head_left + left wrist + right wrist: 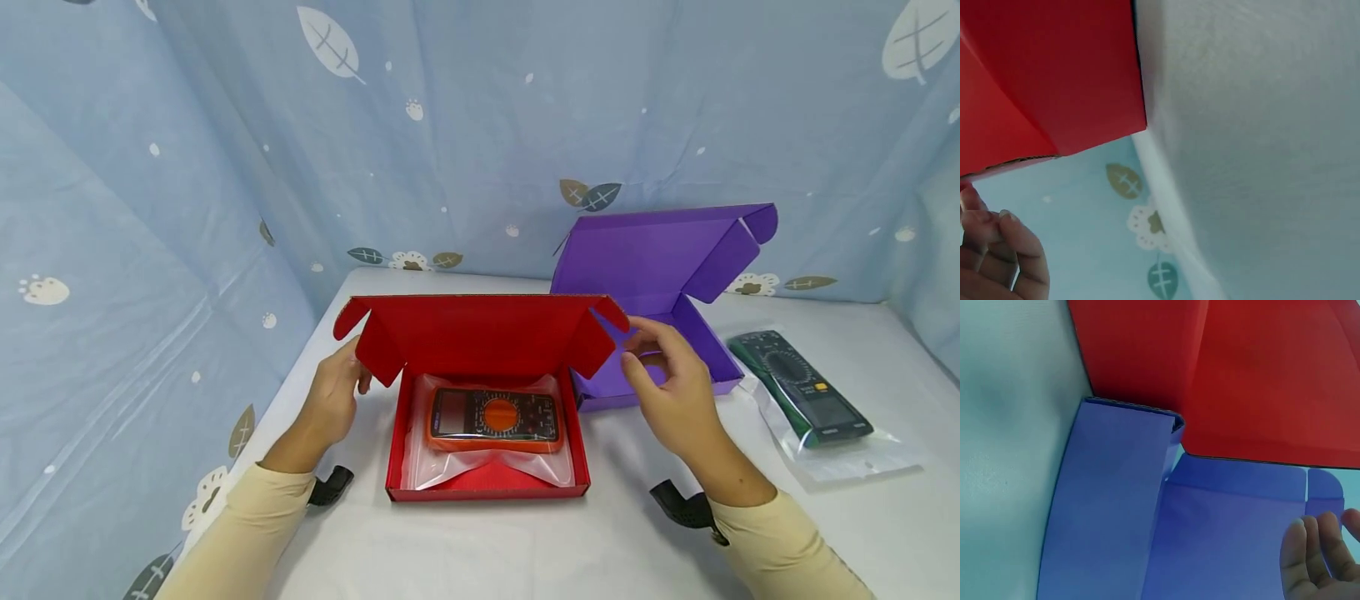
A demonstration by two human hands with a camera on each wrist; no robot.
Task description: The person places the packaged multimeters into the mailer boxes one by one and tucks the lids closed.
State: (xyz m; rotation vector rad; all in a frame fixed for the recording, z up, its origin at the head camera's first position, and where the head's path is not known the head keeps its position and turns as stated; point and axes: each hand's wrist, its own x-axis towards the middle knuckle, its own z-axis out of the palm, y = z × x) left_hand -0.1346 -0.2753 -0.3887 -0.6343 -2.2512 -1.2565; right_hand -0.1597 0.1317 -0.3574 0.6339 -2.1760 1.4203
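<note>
A red cardboard box (489, 492) stands in front of me with its lid (480, 333) raised. Inside lies an orange-and-black multimeter (495, 417) in a clear plastic bag (431, 475). My left hand (330, 396) is at the lid's left side flap, some fingertips hidden behind it; in the left wrist view its fingers (1022, 250) are loosely bent by the lid's edge. My right hand (671, 387) is at the lid's right tab, index fingertip right by it and thumb apart. In the right wrist view its fingers (1329, 544) are fairly straight.
An open purple box (660, 258) stands behind and right of the red one, partly overlapped by its lid. Farther right, a green-and-black multimeter (802, 387) lies in a clear bag. A patterned blue curtain (480, 150) borders the white table (480, 550).
</note>
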